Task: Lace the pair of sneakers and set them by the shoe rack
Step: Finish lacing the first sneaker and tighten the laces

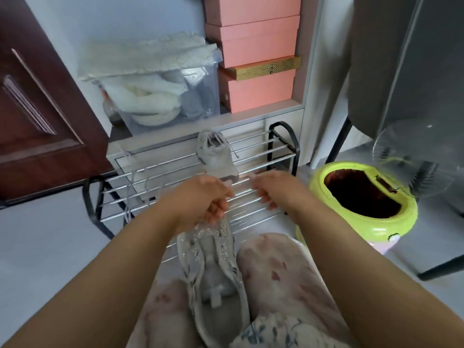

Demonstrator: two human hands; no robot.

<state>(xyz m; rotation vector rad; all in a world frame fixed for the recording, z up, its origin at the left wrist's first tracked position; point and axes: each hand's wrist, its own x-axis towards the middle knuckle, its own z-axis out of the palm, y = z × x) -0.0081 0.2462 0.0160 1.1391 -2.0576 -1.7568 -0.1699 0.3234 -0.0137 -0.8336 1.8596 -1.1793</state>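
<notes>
Shoe in lap: grey knit sneaker [213,275] lies between knees, toe twd metal-bar shoe rack [175,182], eyelets look unlaced.
L hand [200,199]: fingers curled at toe end, pinching there; lace itself too blurred to see.
R hand [273,190]: fingers curled; can't tell if holding anything.
Other shoe: second grey sneaker [216,153] on rack top; loose grey lace [130,187] hangs thru bars.
Tip: even both ends before 1st cross, keep lace flat, no twist.
</notes>
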